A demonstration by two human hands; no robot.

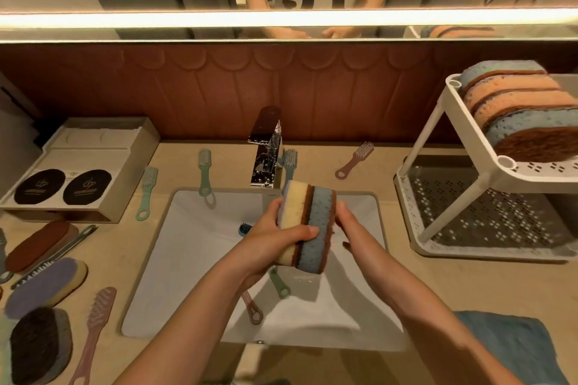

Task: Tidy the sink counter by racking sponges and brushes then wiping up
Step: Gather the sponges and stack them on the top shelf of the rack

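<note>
Over the white sink (194, 259) I hold two sponges pressed together: a yellow sponge (291, 212) and a blue sponge (316, 228), each with a brown scrub layer. My left hand (269, 241) grips them from the left, thumb across the front. My right hand (347, 225) presses against the blue one's right side. The white two-tier rack (469, 141) at the right holds several sponges (516, 103) on its top shelf. Small brushes lie on the counter: green (205, 172), mint (147, 191), blue (289, 166), pink (356, 159). In the sink lie a green brush (278, 284) and a pink one (251, 309).
A chrome faucet (266, 150) stands behind the sink. At the left lie more sponges (47, 284), a pink brush (93, 331) and a beige box (93, 166) with two dark discs. A blue cloth (506, 344) lies at the front right. The rack's lower shelf (484, 219) is bare.
</note>
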